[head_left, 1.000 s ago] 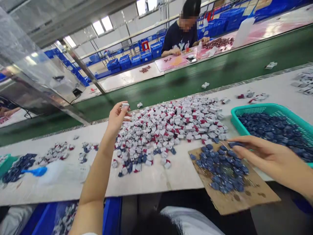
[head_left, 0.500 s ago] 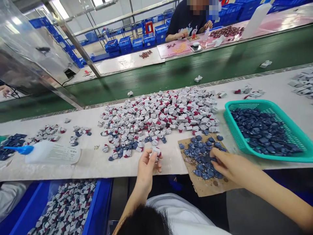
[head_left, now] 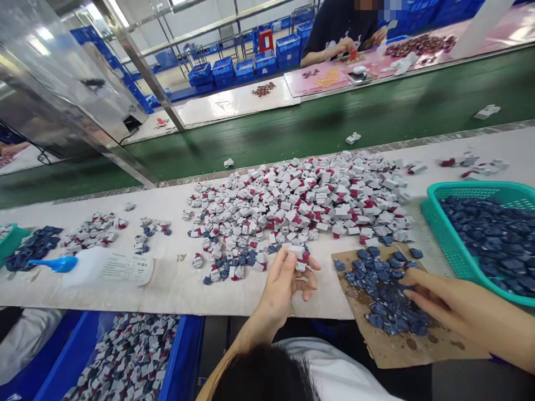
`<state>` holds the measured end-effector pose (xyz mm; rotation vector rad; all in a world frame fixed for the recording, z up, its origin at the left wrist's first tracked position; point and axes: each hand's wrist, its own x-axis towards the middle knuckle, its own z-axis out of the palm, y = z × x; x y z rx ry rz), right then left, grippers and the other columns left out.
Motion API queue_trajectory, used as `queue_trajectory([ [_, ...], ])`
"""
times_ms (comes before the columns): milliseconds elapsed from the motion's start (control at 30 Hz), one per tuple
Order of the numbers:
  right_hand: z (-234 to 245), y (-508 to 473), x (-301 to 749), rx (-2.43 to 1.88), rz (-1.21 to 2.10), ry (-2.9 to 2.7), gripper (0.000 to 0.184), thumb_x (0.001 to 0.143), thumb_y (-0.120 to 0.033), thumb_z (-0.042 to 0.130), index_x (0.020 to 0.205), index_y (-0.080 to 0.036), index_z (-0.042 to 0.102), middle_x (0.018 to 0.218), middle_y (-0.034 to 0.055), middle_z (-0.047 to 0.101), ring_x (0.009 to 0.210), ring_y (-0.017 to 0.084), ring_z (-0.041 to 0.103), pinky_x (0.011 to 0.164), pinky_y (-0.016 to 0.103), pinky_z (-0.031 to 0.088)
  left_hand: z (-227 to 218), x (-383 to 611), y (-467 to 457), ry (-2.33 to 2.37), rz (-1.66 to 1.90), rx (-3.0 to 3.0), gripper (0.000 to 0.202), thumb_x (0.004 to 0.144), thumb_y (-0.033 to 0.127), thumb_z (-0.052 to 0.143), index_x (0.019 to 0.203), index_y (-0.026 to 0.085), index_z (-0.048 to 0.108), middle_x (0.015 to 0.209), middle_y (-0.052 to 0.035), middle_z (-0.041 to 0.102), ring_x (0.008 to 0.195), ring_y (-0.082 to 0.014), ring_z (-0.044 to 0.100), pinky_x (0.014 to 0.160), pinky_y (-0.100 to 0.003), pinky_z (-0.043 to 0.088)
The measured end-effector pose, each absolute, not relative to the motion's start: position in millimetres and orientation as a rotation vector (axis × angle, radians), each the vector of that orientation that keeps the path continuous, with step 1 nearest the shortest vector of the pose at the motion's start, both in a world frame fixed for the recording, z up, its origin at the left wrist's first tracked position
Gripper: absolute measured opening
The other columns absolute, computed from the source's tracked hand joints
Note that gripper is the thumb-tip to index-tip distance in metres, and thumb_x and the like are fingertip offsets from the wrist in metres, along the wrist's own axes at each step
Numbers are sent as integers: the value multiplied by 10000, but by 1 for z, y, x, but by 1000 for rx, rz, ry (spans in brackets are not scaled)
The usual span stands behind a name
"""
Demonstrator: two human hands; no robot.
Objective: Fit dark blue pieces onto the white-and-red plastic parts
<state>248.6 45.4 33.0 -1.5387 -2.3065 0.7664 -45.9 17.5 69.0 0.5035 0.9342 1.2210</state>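
My left hand [head_left: 286, 284] pinches a small white block with a dark red part [head_left: 299, 256] between thumb and fingers, just in front of a big heap of white and red blocks [head_left: 301, 200]. My right hand [head_left: 430, 292] reaches down to dark blue plastic pieces [head_left: 378, 270] spread over a stained piece of brown cardboard [head_left: 393, 353]. Its thumb and forefinger are close together at the pieces; whatever lies between them is hidden. Some blue pieces [head_left: 240, 259] also lie at the heap's near edge.
A green basket [head_left: 455, 236] of blue pieces stands at the right. On the left lie a white glue bottle with a blue nozzle [head_left: 106, 267] and smaller piles. Below is a blue bin [head_left: 178, 356] of blocks. Beyond the green belt [head_left: 267, 133] a person [head_left: 334, 33] works.
The camera view has shifted, so the table's things appear further left or lower. My left hand still holds the block, turned slightly with fingers more spread. My right hand stays at the blue pieces.
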Motion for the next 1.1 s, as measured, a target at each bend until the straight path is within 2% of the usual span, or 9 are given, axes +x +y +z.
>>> queue_trajectory([
  [100, 61, 49, 229, -1564, 888, -2197, 240, 891, -489, 509, 955, -277, 601, 638, 21, 602, 507, 191, 574, 445, 287, 437, 73, -45, 19, 875, 1189, 545, 434, 793, 563, 664, 881, 167, 510, 829, -42, 666, 552, -100, 603, 388, -159, 395],
  [200, 89, 47, 192, -1505, 877, -1920, 285, 837, -516, 594, 933, -251, 632, 826, 63, 678, 681, 201, 654, 516, 252, 511, 76, -46, 21, 841, 1178, 520, 403, 793, 519, 691, 903, 174, 514, 1001, -74, 685, 733, -145, 682, 479, -181, 506],
  [267, 101, 43, 165, -1435, 975, -1740, 291, 799, -515, 651, 894, -240, 639, 781, 53, 670, 650, 187, 643, 506, 240, 518, 77, -47, 24, 841, 1185, 482, 418, 760, 506, 730, 898, 179, 508, 1085, -79, 673, 854, -175, 695, 565, -216, 565],
  [467, 105, 40, 120, -1243, 1381, -1140, 333, 740, -497, 752, 841, -223, 590, 557, -17, 571, 429, 102, 494, 354, 172, 391, 74, -46, 26, 973, 1264, 471, 467, 651, 452, 826, 873, 202, 501, 716, 46, 577, 516, -70, 525, 379, -144, 441],
  [600, 100, 43, 115, -1169, 1508, -1090, 368, 754, -517, 741, 851, -207, 569, 566, -18, 583, 412, 84, 483, 338, 148, 362, 74, -44, 25, 1076, 1343, 639, 416, 676, 453, 807, 896, 197, 565, 824, -4, 607, 681, -117, 602, 463, -176, 515],
  [700, 105, 44, 114, -1157, 1399, -1277, 306, 789, -469, 720, 868, -203, 592, 609, -5, 611, 455, 103, 539, 363, 161, 400, 77, -46, 25, 1055, 1341, 772, 339, 753, 438, 746, 902, 195, 561, 979, -58, 658, 787, -164, 664, 540, -223, 555],
  [833, 120, 50, 115, -1051, 930, -1749, 135, 864, -349, 641, 886, -217, 621, 766, 8, 675, 601, 123, 636, 492, 175, 498, 83, -56, 23, 1114, 1242, 1003, 210, 793, 339, 706, 894, 188, 603, 745, -3, 628, 532, -97, 573, 500, -213, 499],
  [967, 128, 58, 117, -873, 567, -2130, 58, 936, -217, 534, 950, -204, 589, 802, 2, 679, 618, 101, 625, 539, 168, 483, 89, -64, 19, 1237, 1177, 1304, 120, 808, 245, 676, 917, 193, 674, 843, -38, 664, 690, -135, 604, 568, -215, 496],
  [1100, 128, 63, 116, -803, 524, -2254, 105, 955, -197, 485, 904, -202, 577, 770, -3, 657, 592, 106, 603, 527, 203, 454, 91, -67, 15, 1233, 1153, 1357, 141, 839, 251, 644, 967, 203, 678, 904, -53, 672, 736, -153, 600, 587, -226, 501],
])
